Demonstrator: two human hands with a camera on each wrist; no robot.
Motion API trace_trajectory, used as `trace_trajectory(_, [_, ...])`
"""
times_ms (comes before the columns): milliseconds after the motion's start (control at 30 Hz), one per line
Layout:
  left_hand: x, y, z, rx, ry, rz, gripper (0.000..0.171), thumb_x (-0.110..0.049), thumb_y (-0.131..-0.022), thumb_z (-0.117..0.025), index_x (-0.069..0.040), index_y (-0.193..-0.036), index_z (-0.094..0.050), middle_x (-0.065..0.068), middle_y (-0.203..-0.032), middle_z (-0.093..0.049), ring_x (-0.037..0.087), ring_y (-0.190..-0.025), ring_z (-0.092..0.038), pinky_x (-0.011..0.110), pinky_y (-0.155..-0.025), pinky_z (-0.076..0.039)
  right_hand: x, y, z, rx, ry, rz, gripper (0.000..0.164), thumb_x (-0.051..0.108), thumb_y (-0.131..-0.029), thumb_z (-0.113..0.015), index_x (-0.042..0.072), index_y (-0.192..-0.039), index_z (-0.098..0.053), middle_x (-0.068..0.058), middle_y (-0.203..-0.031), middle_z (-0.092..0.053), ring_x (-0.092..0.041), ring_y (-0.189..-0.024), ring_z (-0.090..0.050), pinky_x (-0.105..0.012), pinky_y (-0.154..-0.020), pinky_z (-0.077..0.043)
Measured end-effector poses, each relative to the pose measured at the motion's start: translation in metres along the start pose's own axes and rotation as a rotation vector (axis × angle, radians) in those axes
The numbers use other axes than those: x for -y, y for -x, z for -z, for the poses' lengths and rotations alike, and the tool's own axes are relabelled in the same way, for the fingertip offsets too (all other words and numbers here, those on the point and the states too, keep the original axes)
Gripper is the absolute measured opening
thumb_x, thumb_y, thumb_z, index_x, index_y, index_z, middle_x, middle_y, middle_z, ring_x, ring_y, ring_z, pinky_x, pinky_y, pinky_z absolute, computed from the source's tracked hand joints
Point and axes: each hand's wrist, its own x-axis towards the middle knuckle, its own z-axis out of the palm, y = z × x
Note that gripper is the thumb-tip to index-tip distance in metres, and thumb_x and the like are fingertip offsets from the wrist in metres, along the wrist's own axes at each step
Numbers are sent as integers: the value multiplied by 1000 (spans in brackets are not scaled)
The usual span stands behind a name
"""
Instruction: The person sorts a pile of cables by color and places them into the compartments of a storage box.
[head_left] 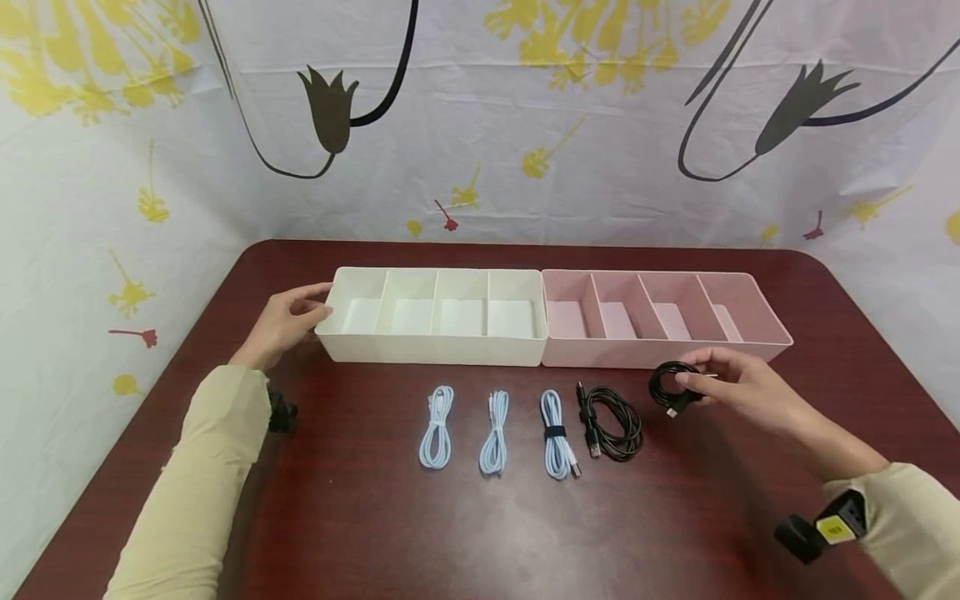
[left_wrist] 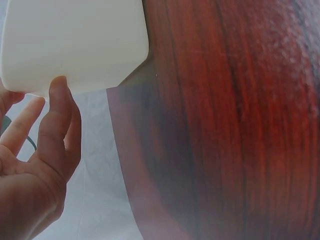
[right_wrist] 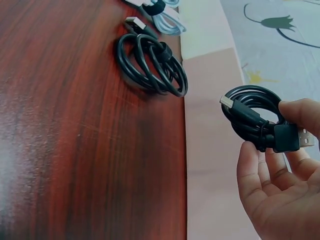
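My right hand (head_left: 738, 385) pinches a coiled black USB cable (right_wrist: 255, 112) between thumb and fingers, held up in front of the pink divided bin (head_left: 667, 353). Metal plugs stick out at two sides of this coil. At the far left, fingertips of my left hand (head_left: 281, 321) touch the end of the white divided bin (head_left: 431, 350); the left wrist view shows them against its end wall (left_wrist: 75, 45). Both bins stand end to end, each split into several compartments.
On the table (head_left: 360, 525), in front of the bins, lie three light-blue coiled cables (head_left: 436, 427), (head_left: 493, 433), (head_left: 557, 437) and another black coiled cable (head_left: 615, 423). A patterned cloth (head_left: 450, 108) hangs behind the table's far edge.
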Motion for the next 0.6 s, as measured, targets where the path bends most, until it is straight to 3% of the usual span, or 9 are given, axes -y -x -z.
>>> trace_trajectory(367, [0, 0, 0, 6, 12, 6, 48, -20, -92, -49, -10, -137, -35, 22, -111, -50, 29, -93, -53, 43, -74, -48, 13, -9, 3, 18, 27, -33, 17, 12, -90, -52, 0, -102, -53, 6, -85, -63, -5, -80, -60, -26, -64, -49])
trace_trajectory(467, [-1, 1, 0, 7, 16, 4, 48, -20, -92, -49, -10, -137, -35, 22, -111, -50, 29, -93, -52, 43, -74, -48, 18, -11, 5, 16, 81, -52, 23, 16, -90, -53, -1, -104, -52, 3, -87, -63, -5, -78, -59, -25, -64, -49])
trace_trajectory(600, [-1, 1, 1, 7, 16, 4, 48, -20, -92, -49, -10, -137, -35, 22, -111, -50, 29, -93, -52, 43, -75, -48, 21, -15, 5, 9, 72, -26, 20, 15, -89, -54, -1, -103, -52, -2, -85, -61, -5, -76, -58, -25, -63, -49])
